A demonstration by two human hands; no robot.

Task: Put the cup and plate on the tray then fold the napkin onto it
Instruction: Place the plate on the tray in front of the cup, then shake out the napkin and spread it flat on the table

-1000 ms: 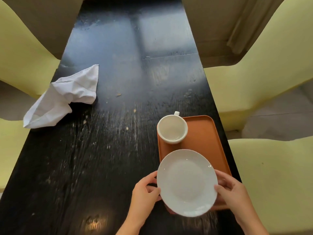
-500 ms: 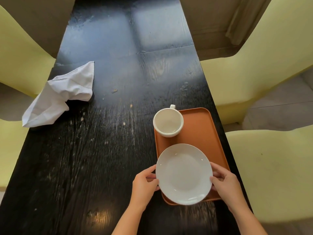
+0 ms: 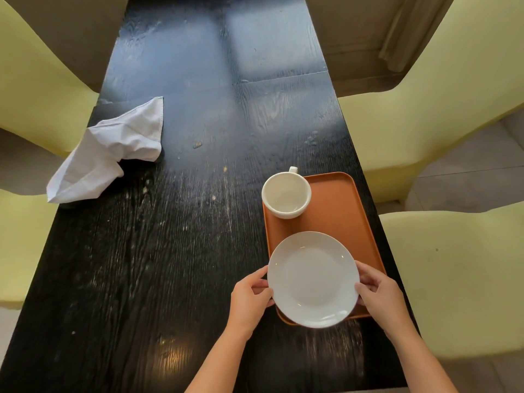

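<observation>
A white plate (image 3: 313,279) lies over the near end of the orange tray (image 3: 344,217), its near rim reaching past the tray's front edge. My left hand (image 3: 249,299) grips the plate's left rim and my right hand (image 3: 381,297) grips its right rim. A white cup (image 3: 286,195) stands upright at the tray's far left corner, handle pointing away. A crumpled white napkin (image 3: 109,154) lies on the table's far left edge, partly hanging over it.
The long black wooden table (image 3: 175,251) carries a few crumbs in its middle. Pale yellow chairs (image 3: 453,279) stand along both long sides, close to the table edges. The tray sits near the right edge.
The plate, held in both hands, has moved forward and lower over the tray's near end. Cup and napkin have stayed put.
</observation>
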